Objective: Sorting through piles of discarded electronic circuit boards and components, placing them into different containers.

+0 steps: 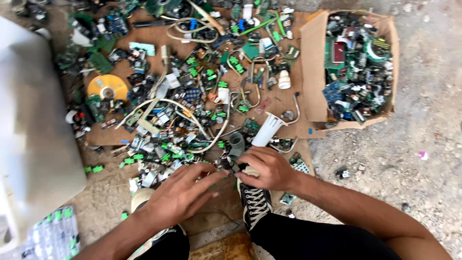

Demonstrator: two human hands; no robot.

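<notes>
My left hand [185, 192] and my right hand [267, 168] meet over a small dark electronic part [232, 166] at the near edge of a scrap pile. Both hands pinch the part with their fingertips, and most of it is hidden by the fingers. A grey plastic ring [236, 140] and a white ribbed plastic tube [267, 129] lie just beyond my right hand. My black laced shoe [255, 202] sits under the right hand.
Green circuit boards, cream cables and connectors litter a brown cardboard sheet [288, 125]. An orange disc [108, 86] lies at the left. A cardboard box [312, 67] full of circuit boards stands at the right on grey gravel ground. A large white casing [33, 125] fills the left side.
</notes>
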